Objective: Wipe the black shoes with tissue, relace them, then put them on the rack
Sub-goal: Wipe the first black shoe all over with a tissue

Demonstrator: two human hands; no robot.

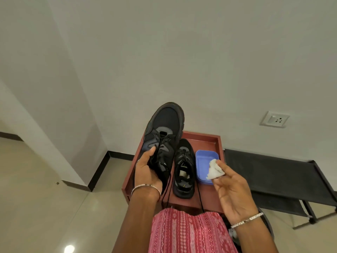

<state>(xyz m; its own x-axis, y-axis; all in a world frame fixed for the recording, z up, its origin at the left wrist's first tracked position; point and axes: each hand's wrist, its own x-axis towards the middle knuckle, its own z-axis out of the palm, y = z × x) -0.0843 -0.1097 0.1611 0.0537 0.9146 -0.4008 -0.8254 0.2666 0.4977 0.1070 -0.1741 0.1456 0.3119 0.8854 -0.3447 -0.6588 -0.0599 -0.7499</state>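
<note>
My left hand (146,170) grips a black shoe (165,130) by its heel end and holds it raised, toe pointing away, laces hanging down. The second black shoe (184,167) stands on the red-brown stand (204,138), toe away from me, its laces trailing over the front edge. My right hand (231,189) pinches a crumpled white tissue (214,169) between thumb and fingertips, over the near corner of a blue plastic tray (203,159). The black shoe rack (269,172) stands low against the wall to the right.
A white wall with a socket plate (275,119) rises behind the stand. Beige tiled floor spreads to the left, with a wall corner (94,179) and black skirting there. My red patterned garment (187,232) fills the bottom of the view.
</note>
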